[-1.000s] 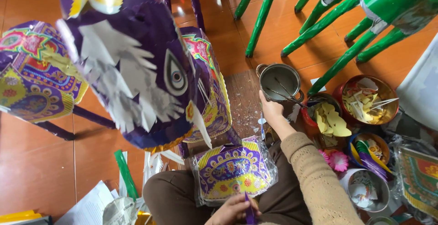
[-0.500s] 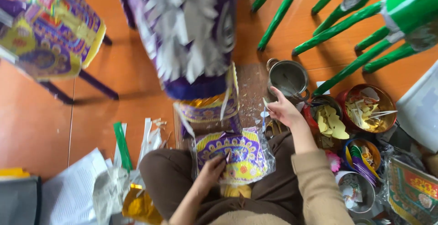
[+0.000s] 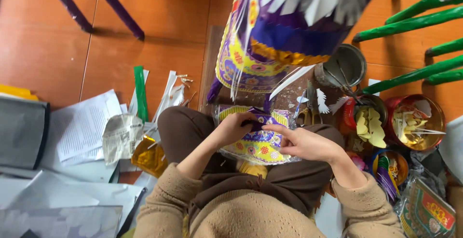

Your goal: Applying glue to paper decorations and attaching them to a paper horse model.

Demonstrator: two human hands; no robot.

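Since the earlier frame our right hand (image 3: 304,144) has left the tins and come back to our lap, where it meets our left hand (image 3: 234,128) over the patterned paper panel (image 3: 258,144). Both hands pinch one small purple paper piece (image 3: 260,122) at the panel's upper edge, fingers curled shut on it; its long axis runs left to right, though which end leads we cannot tell. The panel lies flat across our knees, also long left to right. Right of the panel we count four round containers: a grey metal pot (image 3: 345,64) with thin metal rods, a red tin (image 3: 369,122) of yellow cut-outs, a gold bowl (image 3: 417,122) of pale scraps and sticks, and a blue tub (image 3: 388,168) of coloured strips. Left of the panel lie one green strip (image 3: 140,93) and several white sheets (image 3: 82,127).
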